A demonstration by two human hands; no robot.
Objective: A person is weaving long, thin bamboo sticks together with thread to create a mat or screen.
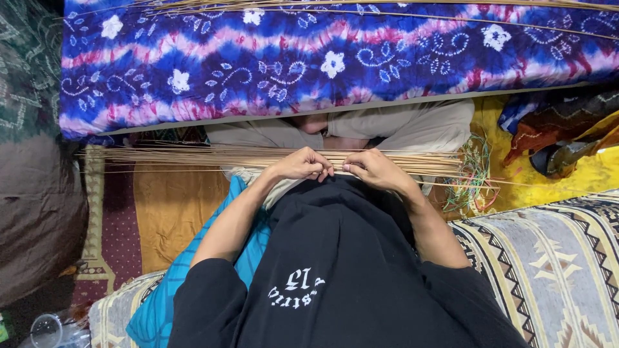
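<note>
Currently both hands pinch the bundle of thin straw sticks (193, 156) lying across my lap. Left hand (302, 165) closed on strands mid-bundle, right hand (376, 169) just beside it, also gripping. Tangled green threads (474, 174) at right, blue tie-dye cloth (322, 58) far.

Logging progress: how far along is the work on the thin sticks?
Done: nothing finished shows. In hand: left hand and right hand pinch the middle of a flat bundle of thin tan sticks across the lap. Left: the sticks lie loose and untied; coloured threads sit unused at the right end.
</note>
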